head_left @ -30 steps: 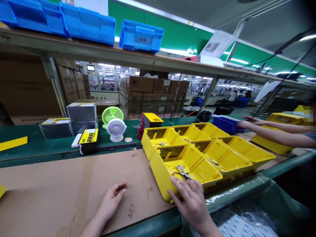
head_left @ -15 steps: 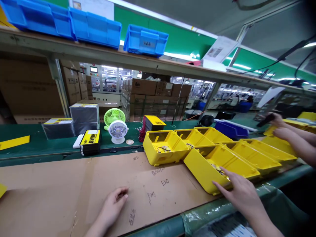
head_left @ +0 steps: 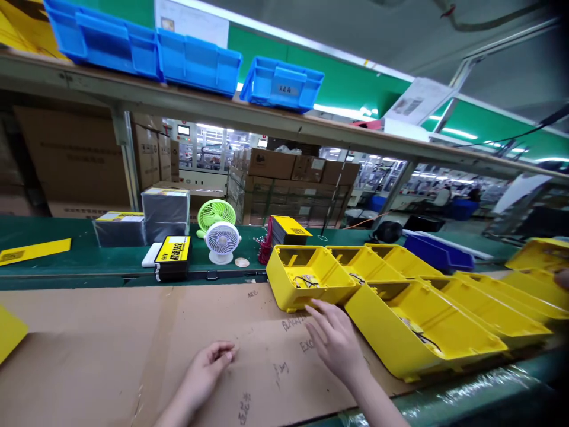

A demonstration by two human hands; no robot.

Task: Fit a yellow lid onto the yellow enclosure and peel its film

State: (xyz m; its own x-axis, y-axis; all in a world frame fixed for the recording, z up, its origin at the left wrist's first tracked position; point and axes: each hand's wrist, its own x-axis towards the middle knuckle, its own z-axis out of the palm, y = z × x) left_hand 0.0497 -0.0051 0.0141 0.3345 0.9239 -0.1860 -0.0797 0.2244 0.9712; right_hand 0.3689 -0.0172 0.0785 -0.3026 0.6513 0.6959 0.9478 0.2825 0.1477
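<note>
My right hand (head_left: pixel 335 341) hovers over the cardboard sheet (head_left: pixel 133 350) with fingers spread, just in front of the near-left yellow plastic housing (head_left: pixel 309 276), which has wires inside. It holds nothing. To its right lies a larger yellow housing (head_left: pixel 418 329), tilted, with parts and wires in it. My left hand (head_left: pixel 204 373) rests loosely curled on the cardboard and holds nothing. More yellow housings (head_left: pixel 489 305) stand in rows behind and to the right.
On the green belt (head_left: pixel 66 258) behind stand two small fans (head_left: pixel 220 234), a black-and-yellow box (head_left: pixel 173 255), wrapped grey packs (head_left: pixel 164 210) and a dark blue tray (head_left: pixel 438 252). Blue bins (head_left: pixel 195 56) sit on the upper shelf. Another person's fingertips (head_left: pixel 563 277) show at the right edge.
My right hand let go of the large yellow housing after sliding it to the right, then moved left toward the near-left housing. The other person's arms have left the view almost entirely.
</note>
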